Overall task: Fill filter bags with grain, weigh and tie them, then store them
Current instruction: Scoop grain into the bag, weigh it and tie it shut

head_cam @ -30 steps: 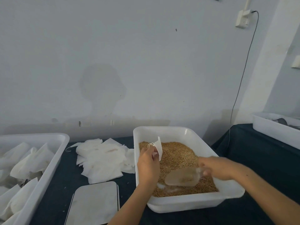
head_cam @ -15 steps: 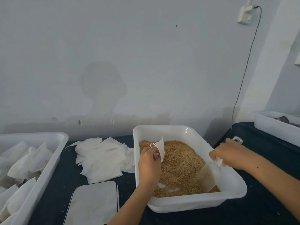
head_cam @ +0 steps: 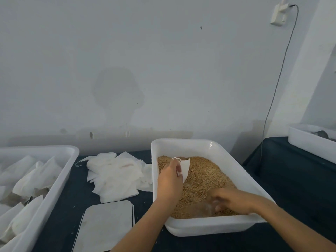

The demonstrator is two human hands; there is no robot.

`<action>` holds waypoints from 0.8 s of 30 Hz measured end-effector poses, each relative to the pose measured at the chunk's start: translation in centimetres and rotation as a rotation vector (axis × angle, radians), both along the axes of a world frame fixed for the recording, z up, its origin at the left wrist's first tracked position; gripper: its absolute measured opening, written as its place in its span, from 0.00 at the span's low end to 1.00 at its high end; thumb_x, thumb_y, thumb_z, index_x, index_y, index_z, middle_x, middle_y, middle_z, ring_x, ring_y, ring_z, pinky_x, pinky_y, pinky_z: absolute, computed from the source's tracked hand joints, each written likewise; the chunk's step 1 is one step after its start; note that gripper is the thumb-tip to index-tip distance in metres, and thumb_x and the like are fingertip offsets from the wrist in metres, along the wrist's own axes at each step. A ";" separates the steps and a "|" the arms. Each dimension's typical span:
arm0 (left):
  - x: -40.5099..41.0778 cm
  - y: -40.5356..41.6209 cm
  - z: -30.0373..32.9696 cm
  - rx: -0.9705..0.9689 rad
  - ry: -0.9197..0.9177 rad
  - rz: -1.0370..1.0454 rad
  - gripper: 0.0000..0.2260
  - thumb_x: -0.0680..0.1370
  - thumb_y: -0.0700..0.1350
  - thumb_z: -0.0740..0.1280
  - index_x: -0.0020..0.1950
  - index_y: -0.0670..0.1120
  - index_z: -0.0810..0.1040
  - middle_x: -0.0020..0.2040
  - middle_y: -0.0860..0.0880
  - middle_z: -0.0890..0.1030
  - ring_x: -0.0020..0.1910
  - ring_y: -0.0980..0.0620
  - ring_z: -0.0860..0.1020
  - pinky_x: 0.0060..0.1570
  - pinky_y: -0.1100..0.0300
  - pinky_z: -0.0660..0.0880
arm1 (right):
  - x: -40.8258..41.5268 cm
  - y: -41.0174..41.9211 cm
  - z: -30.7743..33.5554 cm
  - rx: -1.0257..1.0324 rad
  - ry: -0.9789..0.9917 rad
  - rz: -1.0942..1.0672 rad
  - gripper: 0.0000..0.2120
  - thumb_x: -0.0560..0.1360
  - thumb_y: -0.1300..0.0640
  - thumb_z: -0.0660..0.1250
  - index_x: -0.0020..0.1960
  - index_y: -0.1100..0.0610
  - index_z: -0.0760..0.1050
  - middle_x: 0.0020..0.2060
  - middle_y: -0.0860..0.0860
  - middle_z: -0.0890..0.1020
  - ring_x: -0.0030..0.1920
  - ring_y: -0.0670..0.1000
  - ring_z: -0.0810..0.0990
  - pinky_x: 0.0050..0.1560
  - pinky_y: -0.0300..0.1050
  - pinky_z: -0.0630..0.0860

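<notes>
A white tub (head_cam: 183, 144) in front of me holds brown grain (head_cam: 205, 171). My left hand (head_cam: 170, 180) hovers over the grain's left side and pinches an empty white filter bag (head_cam: 185, 168), its drawstring looped at the top. My right hand (head_cam: 232, 198) is low over the near right of the grain, blurred, gripping a clear plastic scoop (head_cam: 204, 209) that dips into the grain. A flat scale (head_cam: 106, 225) lies near the table's front edge, left of the tub.
A loose pile of empty filter bags (head_cam: 113, 177) lies between the two tubs. A white bin (head_cam: 60, 151) at the left holds several filled bags. Another white tub (head_cam: 309, 140) sits at the far right. A cable (head_cam: 278, 79) hangs down the wall.
My right hand swung out to the tub's right rim with the scoop, then came back down into the near grain. The left hand kept the bag almost still.
</notes>
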State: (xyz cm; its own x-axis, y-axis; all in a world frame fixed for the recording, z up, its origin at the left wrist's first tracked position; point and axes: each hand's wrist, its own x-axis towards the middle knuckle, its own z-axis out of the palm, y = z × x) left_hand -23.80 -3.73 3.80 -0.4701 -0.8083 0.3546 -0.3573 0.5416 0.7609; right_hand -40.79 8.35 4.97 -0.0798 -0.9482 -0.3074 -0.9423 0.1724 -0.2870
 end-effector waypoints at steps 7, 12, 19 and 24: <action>0.4 -2.3 1.8 -0.200 -0.467 -0.035 0.09 0.77 0.34 0.64 0.55 0.43 0.71 0.50 0.45 0.79 0.48 0.48 0.78 0.45 0.58 0.75 | -1.2 2.6 2.6 -0.069 -0.164 -0.062 0.07 0.79 0.60 0.60 0.54 0.52 0.73 0.55 0.43 0.77 0.58 0.42 0.75 0.62 0.41 0.71; -0.2 -2.6 2.6 -0.253 -0.650 -0.105 0.06 0.78 0.38 0.66 0.52 0.38 0.77 0.51 0.42 0.81 0.51 0.45 0.80 0.49 0.57 0.75 | -1.6 4.5 5.5 -0.166 -0.192 -0.124 0.07 0.80 0.56 0.58 0.54 0.49 0.74 0.51 0.41 0.79 0.53 0.37 0.77 0.55 0.36 0.72; -1.0 -1.5 2.9 -0.243 -0.532 -0.185 0.08 0.74 0.37 0.64 0.36 0.44 0.73 0.36 0.46 0.74 0.36 0.49 0.73 0.37 0.61 0.71 | -1.2 4.9 7.0 -0.189 0.107 -0.215 0.06 0.81 0.53 0.56 0.52 0.42 0.68 0.45 0.45 0.78 0.48 0.45 0.77 0.55 0.46 0.75; -1.2 -1.0 2.6 -0.195 -0.440 -0.213 0.08 0.74 0.39 0.65 0.34 0.44 0.72 0.35 0.46 0.73 0.34 0.50 0.70 0.35 0.63 0.67 | -0.6 4.7 8.1 -0.153 0.257 -0.221 0.07 0.82 0.53 0.54 0.54 0.41 0.66 0.44 0.43 0.77 0.48 0.43 0.76 0.51 0.42 0.74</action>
State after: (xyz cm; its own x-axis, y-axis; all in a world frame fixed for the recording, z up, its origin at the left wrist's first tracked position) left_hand -25.04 -4.71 6.40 -0.7554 -0.6167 0.2213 -0.4864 0.7541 0.4413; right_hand -41.44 13.04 13.05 -0.3440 -0.9328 -0.1071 -0.9317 0.3532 -0.0841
